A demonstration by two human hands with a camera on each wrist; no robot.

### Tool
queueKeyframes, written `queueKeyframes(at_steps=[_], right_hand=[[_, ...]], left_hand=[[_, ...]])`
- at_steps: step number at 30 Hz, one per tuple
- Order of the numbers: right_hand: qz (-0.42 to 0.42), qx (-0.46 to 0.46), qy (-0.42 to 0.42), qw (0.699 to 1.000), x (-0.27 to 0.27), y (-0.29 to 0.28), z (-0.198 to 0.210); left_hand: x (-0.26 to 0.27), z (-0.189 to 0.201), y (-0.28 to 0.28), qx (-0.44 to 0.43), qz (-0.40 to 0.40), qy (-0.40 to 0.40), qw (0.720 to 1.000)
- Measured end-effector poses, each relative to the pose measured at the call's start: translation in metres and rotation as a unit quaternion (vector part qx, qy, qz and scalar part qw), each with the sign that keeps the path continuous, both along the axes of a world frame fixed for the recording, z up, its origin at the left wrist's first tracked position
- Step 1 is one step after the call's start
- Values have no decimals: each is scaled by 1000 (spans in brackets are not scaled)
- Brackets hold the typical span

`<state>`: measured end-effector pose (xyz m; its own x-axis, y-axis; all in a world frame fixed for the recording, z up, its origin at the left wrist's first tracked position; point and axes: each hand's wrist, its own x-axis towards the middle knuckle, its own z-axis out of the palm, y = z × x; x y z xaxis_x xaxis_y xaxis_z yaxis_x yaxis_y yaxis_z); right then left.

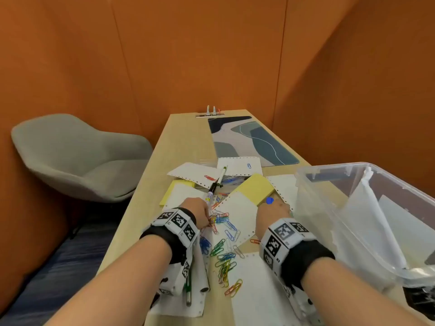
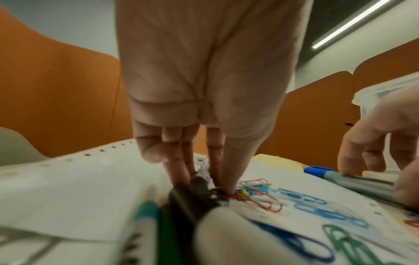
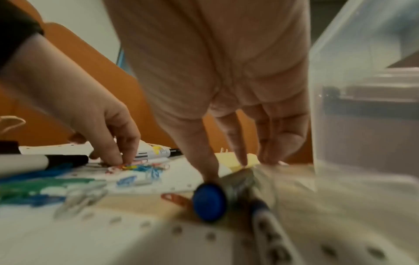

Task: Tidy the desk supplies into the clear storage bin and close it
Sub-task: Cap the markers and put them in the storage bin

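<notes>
A: Starting at the left, a grey shell chair (image 1: 77, 158) is sitting beside the light wooden desk (image 1: 186, 137). On the desk, the left hand (image 1: 196, 209) is reaching down with its fingertips (image 2: 226, 186) drawn together, pinching at a cluster of coloured wire paper clips (image 1: 220, 220).

B: And lying just past that hand, a white pen with a black grip (image 1: 215, 184) is pointing away across white perforated paper sheets (image 1: 244, 208). More loose clips are trailing back between the two wrists.

A: A green-capped marker (image 2: 145, 220) is lying close under the left wrist, blurred in the left wrist view.

B: Moving to the middle, a yellow sticky-note pad (image 1: 255, 188) is resting on the sheets, just ahead of the right hand.

A: The right hand (image 1: 274, 212) is coming down on a grey marker with a blue cap (image 3: 226, 190), thumb on one side and fingers curled over the other, gripping it against the paper.

B: On the far right, the clear plastic storage bin (image 1: 329, 208) is standing open, just beside that hand. A clear bag and some white paper are showing through its wall.

A: Far back, a patterned blue-grey desk mat (image 1: 249, 140) is lying flat.
</notes>
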<state>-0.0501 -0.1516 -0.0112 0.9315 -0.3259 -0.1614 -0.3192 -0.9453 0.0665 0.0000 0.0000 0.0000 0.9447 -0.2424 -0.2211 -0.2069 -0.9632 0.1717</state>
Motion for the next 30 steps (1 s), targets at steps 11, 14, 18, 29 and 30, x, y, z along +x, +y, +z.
queueKeyframes(at_steps=[11, 14, 18, 29, 30], right_hand=[[-86, 104, -33, 990, 1, -15, 4], [-139, 215, -122, 959, -1, -17, 22], [-87, 479, -187, 853, -7, 4, 48], [-101, 648, -191, 730, -32, 16, 57], [-103, 663, -186, 718, -37, 15, 57]], left_hand=[[-19, 33, 9, -382, 121, 126, 908], [-38, 47, 9, -412, 64, 183, 890], [-55, 53, -1, -413, 2, 205, 888], [-86, 39, 5, 75, 30, 54, 995], [-90, 32, 4, 116, 15, 60, 991]])
